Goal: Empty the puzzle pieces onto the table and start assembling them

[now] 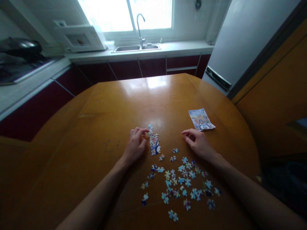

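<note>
A narrow strip of joined jigsaw puzzle pieces (154,140) lies upright in the middle of the wooden table. My left hand (137,143) rests at its left side, fingers loosely bent and apart, with a fingertip at the strip's upper left edge; I cannot tell if it presses on it. To the right, my right hand (198,142) lies on the table with the index finger pointing left and the other fingers curled, nothing visible in it. Loose puzzle pieces (181,180) are scattered between my forearms. A few single pieces, including one small piece (162,157), lie just below the strip.
A creased printed picture sheet (201,119) lies beyond my right hand on the wooden table (115,105). Behind the table are a counter with a sink (128,48), a white microwave (80,38) and, at left, a wok (21,46). A fridge (242,41) stands at right.
</note>
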`<state>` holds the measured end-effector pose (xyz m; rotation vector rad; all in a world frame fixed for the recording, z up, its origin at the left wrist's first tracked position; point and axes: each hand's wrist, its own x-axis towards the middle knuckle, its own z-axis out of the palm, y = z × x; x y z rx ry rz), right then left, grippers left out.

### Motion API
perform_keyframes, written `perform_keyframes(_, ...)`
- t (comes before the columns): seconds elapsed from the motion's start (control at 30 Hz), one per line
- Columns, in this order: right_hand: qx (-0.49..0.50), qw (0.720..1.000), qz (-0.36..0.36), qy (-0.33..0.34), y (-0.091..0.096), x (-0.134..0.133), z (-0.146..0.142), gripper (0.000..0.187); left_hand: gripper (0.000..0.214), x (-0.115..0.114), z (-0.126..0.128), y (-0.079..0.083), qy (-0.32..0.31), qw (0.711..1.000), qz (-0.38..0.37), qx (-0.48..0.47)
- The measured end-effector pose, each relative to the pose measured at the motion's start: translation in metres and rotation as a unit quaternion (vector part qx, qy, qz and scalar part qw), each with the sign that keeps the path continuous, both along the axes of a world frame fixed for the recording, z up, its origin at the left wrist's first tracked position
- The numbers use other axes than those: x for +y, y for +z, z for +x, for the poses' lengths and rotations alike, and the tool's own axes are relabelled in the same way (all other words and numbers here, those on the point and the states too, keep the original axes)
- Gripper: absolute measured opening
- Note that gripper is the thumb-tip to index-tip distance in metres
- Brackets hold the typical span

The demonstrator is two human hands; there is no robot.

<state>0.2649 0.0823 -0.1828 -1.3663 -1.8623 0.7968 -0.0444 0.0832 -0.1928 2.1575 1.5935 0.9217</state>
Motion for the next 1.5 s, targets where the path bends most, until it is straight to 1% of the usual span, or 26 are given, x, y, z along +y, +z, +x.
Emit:
perform_keyframes(0.1, -0.007, 1.000, 0.006, 0.020, 0.005, -0.003, -0.001, 0.016, 0.037, 0.000, 0.000, 0.000, -0.002, 1.000, 0.000, 0.001)
perform_keyframes(0.2, -0.014, 0.998, 0.018, 0.066, 0.012, -0.013, -0.008, 0.016, 0.036, 0.000, 0.001, 0.001, -0.002, 1.000, -0.005, 0.004)
perform_keyframes(0.3, -0.049, 0.985, 0.043, 0.159, 0.019, -0.032, -0.023, 0.012, 0.034, -0.001, 0.002, 0.002, 0.000, 1.000, -0.004, 0.008)
perform_keyframes(0.37, -0.094, 0.968, 0.060, 0.226, 0.021, -0.046, -0.033, 0.010, 0.032, -0.001, 0.003, 0.003, 0.002, 1.000, -0.002, 0.012)
perform_keyframes(0.43, -0.139, 0.949, 0.078, 0.271, 0.022, -0.058, -0.041, 0.009, 0.031, -0.001, 0.003, 0.003, 0.002, 1.000, 0.000, 0.015)
perform_keyframes(0.53, -0.180, 0.933, 0.100, 0.295, 0.019, -0.067, -0.046, 0.008, 0.031, -0.001, 0.003, 0.002, 0.000, 1.000, 0.002, 0.017)
perform_keyframes(0.67, -0.193, 0.927, 0.100, 0.307, 0.019, -0.068, -0.047, 0.013, 0.031, -0.001, 0.002, 0.001, -0.001, 1.000, -0.002, 0.015)
perform_keyframes(0.77, -0.151, 0.935, 0.070, 0.314, 0.021, -0.068, -0.048, 0.012, 0.030, -0.001, 0.002, -0.001, 0.001, 1.000, -0.002, 0.012)
perform_keyframes(0.87, -0.072, 0.941, 0.016, 0.330, 0.026, -0.066, -0.045, 0.014, 0.030, -0.001, 0.003, -0.001, 0.001, 1.000, -0.002, 0.007)
perform_keyframes(0.93, -0.023, 0.945, -0.040, 0.323, 0.030, -0.062, -0.041, 0.012, 0.029, -0.001, 0.003, -0.001, 0.006, 1.000, -0.002, 0.003)
perform_keyframes(1.0, 0.017, 0.954, -0.090, 0.286, 0.035, -0.055, -0.034, 0.008, 0.027, -0.001, 0.003, -0.001, 0.015, 1.000, -0.003, 0.000)
perform_keyframes(1.03, 0.035, 0.959, -0.103, 0.261, 0.038, -0.050, -0.032, 0.006, 0.027, -0.001, 0.003, -0.001, 0.018, 1.000, -0.003, -0.001)
perform_keyframes(1.13, 0.069, 0.973, -0.095, 0.198, 0.046, -0.030, -0.029, 0.005, 0.027, -0.002, 0.003, -0.001, 0.013, 1.000, 0.002, 0.003)
perform_keyframes(1.23, 0.085, 0.982, -0.061, 0.155, 0.047, 0.001, -0.039, 0.008, 0.027, -0.002, 0.003, -0.002, -0.001, 1.000, 0.007, 0.006)
perform_keyframes(1.3, 0.087, 0.985, -0.044, 0.140, 0.042, 0.025, -0.053, 0.008, 0.026, -0.003, 0.004, -0.002, -0.004, 1.000, 0.004, 0.006)
perform_keyframes(1.4, 0.090, 0.987, -0.027, 0.129, 0.028, 0.055, -0.077, 0.007, 0.027, -0.004, 0.004, 0.000, -0.006, 1.000, -0.003, 0.004)
perform_keyframes(1.5, 0.094, 0.986, -0.032, 0.136, 0.012, 0.071, -0.098, 0.010, 0.031, -0.005, 0.004, 0.001, -0.014, 1.000, -0.004, 0.004)
